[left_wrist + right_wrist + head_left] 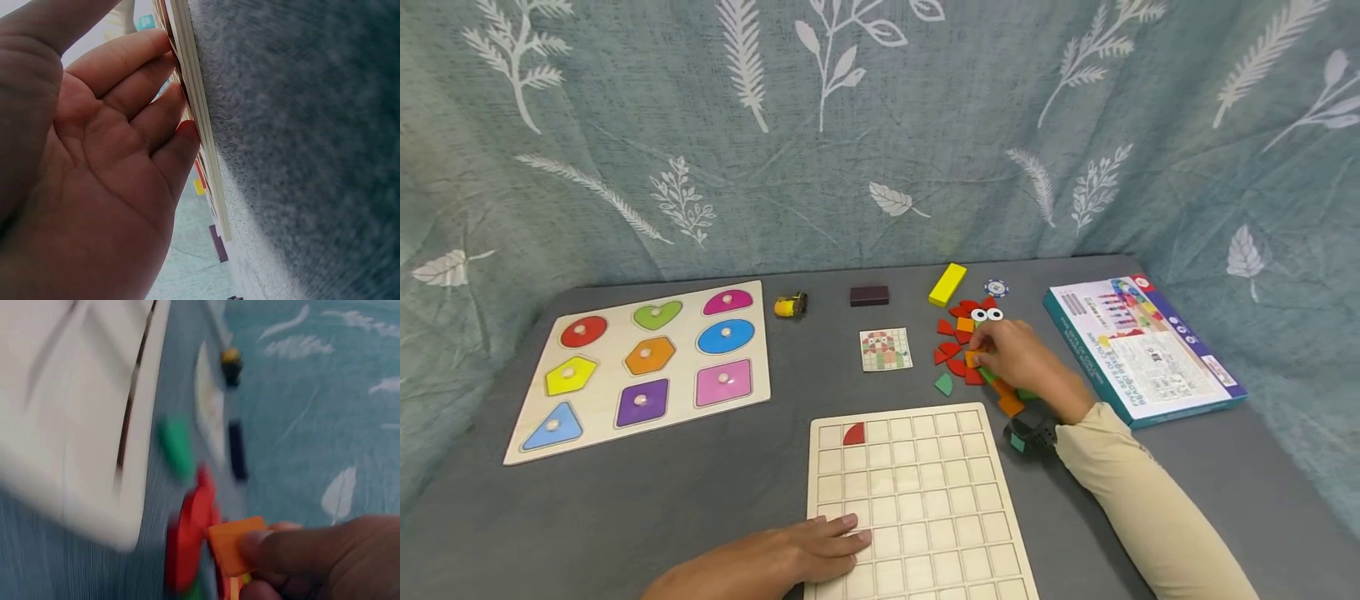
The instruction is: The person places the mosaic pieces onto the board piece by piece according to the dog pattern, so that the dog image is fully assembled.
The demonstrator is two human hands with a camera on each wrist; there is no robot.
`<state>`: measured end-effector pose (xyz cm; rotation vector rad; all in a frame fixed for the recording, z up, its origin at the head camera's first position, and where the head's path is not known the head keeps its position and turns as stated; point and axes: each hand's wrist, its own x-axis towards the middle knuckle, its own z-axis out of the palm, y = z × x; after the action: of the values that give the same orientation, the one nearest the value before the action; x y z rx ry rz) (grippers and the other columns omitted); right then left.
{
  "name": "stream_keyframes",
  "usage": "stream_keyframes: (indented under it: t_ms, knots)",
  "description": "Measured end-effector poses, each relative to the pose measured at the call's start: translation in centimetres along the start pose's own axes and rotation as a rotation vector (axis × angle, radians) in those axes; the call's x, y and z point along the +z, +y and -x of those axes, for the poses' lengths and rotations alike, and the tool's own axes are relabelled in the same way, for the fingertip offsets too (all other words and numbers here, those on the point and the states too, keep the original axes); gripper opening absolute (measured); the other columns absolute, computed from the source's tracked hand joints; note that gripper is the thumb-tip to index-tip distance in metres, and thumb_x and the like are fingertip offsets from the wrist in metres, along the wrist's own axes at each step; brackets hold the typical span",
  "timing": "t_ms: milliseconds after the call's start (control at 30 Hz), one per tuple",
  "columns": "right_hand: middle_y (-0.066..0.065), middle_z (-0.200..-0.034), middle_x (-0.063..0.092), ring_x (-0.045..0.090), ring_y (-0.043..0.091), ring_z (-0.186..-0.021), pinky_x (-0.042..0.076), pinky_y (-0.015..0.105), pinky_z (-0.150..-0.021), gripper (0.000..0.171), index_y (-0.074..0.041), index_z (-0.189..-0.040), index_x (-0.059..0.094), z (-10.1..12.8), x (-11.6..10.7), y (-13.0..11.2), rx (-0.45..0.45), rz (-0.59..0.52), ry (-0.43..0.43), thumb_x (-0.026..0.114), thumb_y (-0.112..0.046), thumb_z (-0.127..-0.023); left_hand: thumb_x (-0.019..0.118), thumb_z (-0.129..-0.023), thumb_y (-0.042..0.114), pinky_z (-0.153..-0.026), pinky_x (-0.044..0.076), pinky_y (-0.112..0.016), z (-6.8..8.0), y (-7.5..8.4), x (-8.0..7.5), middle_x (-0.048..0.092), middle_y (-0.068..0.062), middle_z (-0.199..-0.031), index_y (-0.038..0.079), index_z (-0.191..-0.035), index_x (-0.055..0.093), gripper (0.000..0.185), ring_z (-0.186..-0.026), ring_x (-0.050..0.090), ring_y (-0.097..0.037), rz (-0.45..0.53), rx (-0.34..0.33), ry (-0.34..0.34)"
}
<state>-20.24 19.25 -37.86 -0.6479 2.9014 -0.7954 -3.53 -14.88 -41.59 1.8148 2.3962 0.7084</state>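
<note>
My right hand (983,354) reaches into a pile of coloured wooden pieces (958,346) and pinches an orange square piece (973,359). The right wrist view shows, blurred, the fingertips (269,547) gripping that orange piece (234,544) beside red pieces (190,537). My left hand (838,540) lies flat with straight fingers on the left part of a wooden grid board (925,508). In the left wrist view the left hand (125,131) rests its fingers against the grid board's edge (203,137). One red quarter-circle piece (853,433) sits in the grid's top row.
A small pattern card (885,349) lies behind the grid. A shape puzzle board (640,367) fills the left. At the back are a yellow toy (790,306), a dark block (869,295), a yellow block (947,284) and a chip (996,288). A game box (1142,350) lies right.
</note>
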Motion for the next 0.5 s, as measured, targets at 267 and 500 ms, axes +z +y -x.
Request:
stream_keyframes:
  t_ms: [267, 500]
  knots:
    - [0.005, -0.092, 0.063, 0.057, 0.018, -0.076, 0.049, 0.03, -0.067, 0.014, 0.0, -0.105, 0.069, 0.5, 1.1, -1.8, -0.091, -0.325, -0.048, 0.063, 0.0, -0.092, 0.068, -0.089, 0.042, -0.084, 0.053, -0.044, 0.3, -0.1, 0.0, 0.057, -0.011, -0.135, 0.003, -0.122, 0.068, 0.051, -0.125, 0.052, -0.032, 0.03, -0.01, -0.007]
    - [0.003, -0.095, 0.067, 0.06, 0.012, -0.077, 0.051, 0.028, -0.069, 0.015, -0.003, -0.102, 0.071, 0.1, 2.3, -3.6, -0.209, -0.32, -0.167, 0.064, 0.002, -0.09, 0.066, -0.091, 0.038, -0.084, 0.053, -0.046, 0.1, 0.2, 0.0, 0.057, -0.012, -0.134, 0.001, -0.121, 0.068, 0.047, -0.123, 0.053, -0.034, 0.035, -0.022, 0.008]
